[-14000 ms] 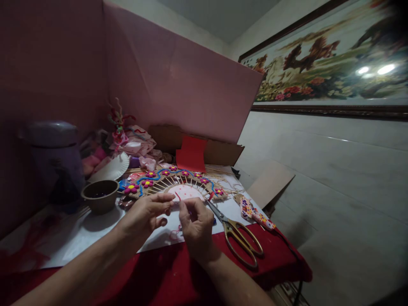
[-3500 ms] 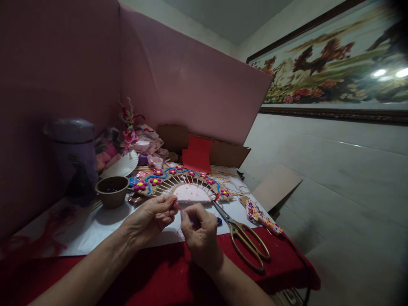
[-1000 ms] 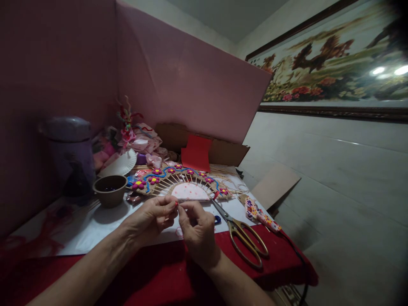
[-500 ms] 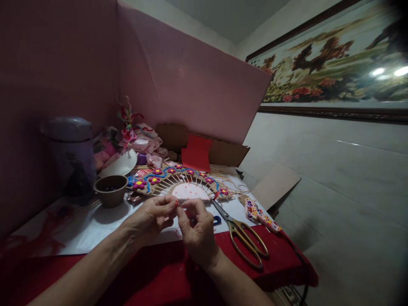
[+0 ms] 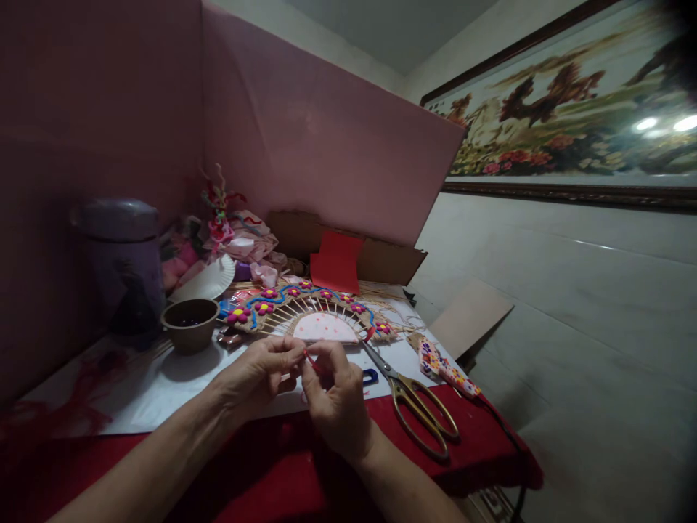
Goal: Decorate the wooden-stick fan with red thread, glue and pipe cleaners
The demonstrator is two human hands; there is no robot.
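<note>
Pinched between the fingertips of both hands is a thin red strip (image 5: 309,357), too small to tell its material. My left hand (image 5: 272,369) closes thumb and forefinger on its left end. Just to the right, my right hand (image 5: 335,392) is curled with thumb and forefinger on the other end. Behind them lies a fan-shaped craft (image 5: 280,296) of burlap and sticks, with purple-and-yellow flowers, a blue wavy line and a dotted pale half-circle (image 5: 325,328). Large scissors (image 5: 414,399) with gold handles rest right of my right hand, beside a dark blue object (image 5: 370,376).
On the left stand a brown bowl (image 5: 190,327) and a purple lidded container (image 5: 120,269). A flower-patterned glue gun (image 5: 447,369) with a cord lies right. Red paper (image 5: 336,261) leans at the back. White paper (image 5: 147,399) covers part of the red cloth (image 5: 255,465).
Between the fingertips, more of the red strip now shows, stretching toward my right hand. Both hands stay in nearly the same place.
</note>
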